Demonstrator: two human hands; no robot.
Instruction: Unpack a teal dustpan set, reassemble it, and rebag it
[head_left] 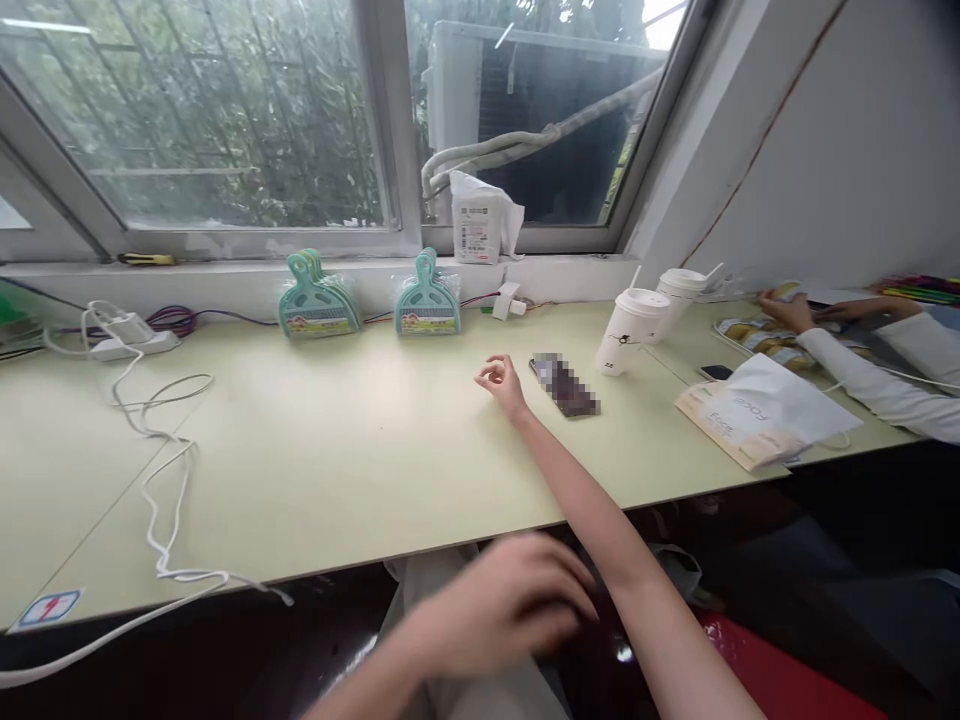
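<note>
While reaching over the pale green tabletop [337, 430] with the right hand [505, 385], curls its fingers loosely, with thumb and index finger brought round into a small ring and nothing visible between them. Cannot tell whether by contact or just above the surface. Has the smartphone [564, 385] lying flat on the tabletop, just to the right of that hand and apart from it, with a pixelated screen. Holds the left hand [517, 600] in front of the table edge, above the trousered legs [442, 580], blurred, with fingers released and partly bent, seemingly grasping nothing. Shows, beyond the smartphone and to its right, two white lidded cups with straws, one nearer [634, 330] and one farther [679, 290]; farther right, a white-and-beige paper bag [765, 410] lying flat. Includes, at the far right, a co-worker's hands [787, 308] near yellow bundles [780, 350]. Along the back, lines up two plastic-wrapped teal dustpan sets, left [315, 305] and right [427, 300], then a small white plastic device [510, 302]. Keeps a white tissue pack [480, 225] upright on the windowsill [225, 275]. Leads a loose white cable [176, 480] across the left side, near a power strip [135, 345].
</note>
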